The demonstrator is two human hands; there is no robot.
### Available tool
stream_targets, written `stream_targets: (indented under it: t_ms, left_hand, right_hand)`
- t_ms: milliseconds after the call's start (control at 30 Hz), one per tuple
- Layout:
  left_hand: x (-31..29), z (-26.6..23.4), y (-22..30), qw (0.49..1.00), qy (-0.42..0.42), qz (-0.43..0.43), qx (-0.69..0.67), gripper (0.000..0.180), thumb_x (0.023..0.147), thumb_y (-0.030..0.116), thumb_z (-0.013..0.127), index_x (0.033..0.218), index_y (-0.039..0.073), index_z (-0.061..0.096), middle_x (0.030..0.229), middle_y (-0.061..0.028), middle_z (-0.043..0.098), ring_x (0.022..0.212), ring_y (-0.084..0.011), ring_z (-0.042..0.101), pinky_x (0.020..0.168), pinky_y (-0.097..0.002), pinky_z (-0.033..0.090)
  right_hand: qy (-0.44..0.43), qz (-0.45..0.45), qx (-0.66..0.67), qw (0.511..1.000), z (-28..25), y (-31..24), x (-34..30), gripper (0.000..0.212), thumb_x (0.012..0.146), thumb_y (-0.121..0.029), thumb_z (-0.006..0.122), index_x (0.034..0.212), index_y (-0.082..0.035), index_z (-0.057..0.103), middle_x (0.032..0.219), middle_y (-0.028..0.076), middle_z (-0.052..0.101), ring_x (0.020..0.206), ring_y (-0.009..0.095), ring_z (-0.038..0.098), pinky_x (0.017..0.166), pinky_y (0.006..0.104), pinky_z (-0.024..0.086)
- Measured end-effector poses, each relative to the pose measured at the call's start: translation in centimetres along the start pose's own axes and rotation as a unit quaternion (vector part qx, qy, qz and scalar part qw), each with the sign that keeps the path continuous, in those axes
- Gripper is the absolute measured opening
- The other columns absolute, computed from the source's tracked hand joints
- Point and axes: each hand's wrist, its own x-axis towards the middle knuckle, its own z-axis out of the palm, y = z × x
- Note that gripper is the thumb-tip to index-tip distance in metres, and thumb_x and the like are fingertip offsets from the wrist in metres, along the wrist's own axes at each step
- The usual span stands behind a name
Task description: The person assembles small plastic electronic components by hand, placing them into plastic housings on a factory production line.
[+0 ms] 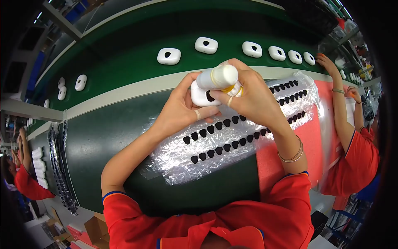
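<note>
My left hand (176,108) is closed around the edge of a white rounded plastic case (199,97), held above the workbench. A black rounded patch (209,96) sits on the case's face, and my right thumb touches it. In my right hand (257,95) is a small translucent bottle (224,76) with a white end, tilted over the case. Something yellow and a white ribbed part show beside it, partly hidden by my fingers. Pale bands wrap some fingers on both hands. Below lies a clear plastic sheet (178,159) bearing rows of small black rounded pieces (210,129).
Beyond the bench, several more white cases (169,56) stand on a green conveyor belt (124,62). A pink mat (269,166) lies at the right. Co-workers' hands (327,64) reach in at the right; another person in red sits far left, near stacked white parts (39,166).
</note>
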Motion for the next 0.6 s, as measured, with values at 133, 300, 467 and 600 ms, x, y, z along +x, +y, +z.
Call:
stream_targets:
  t_ms: [133,300,467,600]
  left_hand:
    - [0.0,-0.5,0.0,1.000,0.007,0.000,0.018,0.045,0.077,-0.002,0.060,0.116,0.005,0.037,0.093,-0.0096,0.056,0.070,-0.0150,0.061,0.056,-0.0240,0.052]
    - [0.2,-1.3,0.7,0.999,0.028,0.014,0.040,0.041,0.078,-0.002,0.060,0.113,0.004,0.040,0.079,-0.0068,0.057,0.057,-0.0113,0.057,0.047,-0.0219,0.048]
    - [0.1,-2.1,-1.1,1.000,0.000,0.001,-0.001,0.042,0.077,0.003,0.062,0.113,0.003,0.039,0.081,-0.0067,0.057,0.055,-0.0113,0.056,0.047,-0.0217,0.047]
    - [1.8,-3.9,0.6,0.992,0.079,0.023,0.094,0.044,0.075,0.007,0.066,0.113,0.005,0.043,0.090,-0.0079,0.057,0.066,-0.0123,0.058,0.055,-0.0238,0.049]
  right_hand:
    - [0.019,-0.012,-0.030,0.999,0.5,0.0,-0.3,0.036,0.068,-0.008,0.069,0.100,0.001,0.053,0.088,0.007,0.057,0.083,0.016,0.058,0.072,0.0284,0.046]
    - [0.079,-0.158,0.072,0.982,-0.2,-1.2,-0.4,0.043,0.071,-0.008,0.068,0.110,-0.002,0.050,0.095,0.008,0.060,0.087,0.017,0.059,0.076,0.0271,0.047]
    - [-0.087,0.013,-0.007,0.996,0.3,-1.0,-0.3,0.033,0.077,-0.014,0.063,0.107,-0.005,0.053,0.092,0.006,0.062,0.081,0.016,0.061,0.068,0.0284,0.047]
    - [0.054,-0.053,0.012,0.997,-1.5,-0.3,0.4,0.035,0.070,-0.014,0.070,0.100,-0.002,0.056,0.082,0.006,0.063,0.069,0.016,0.060,0.066,0.0280,0.047]
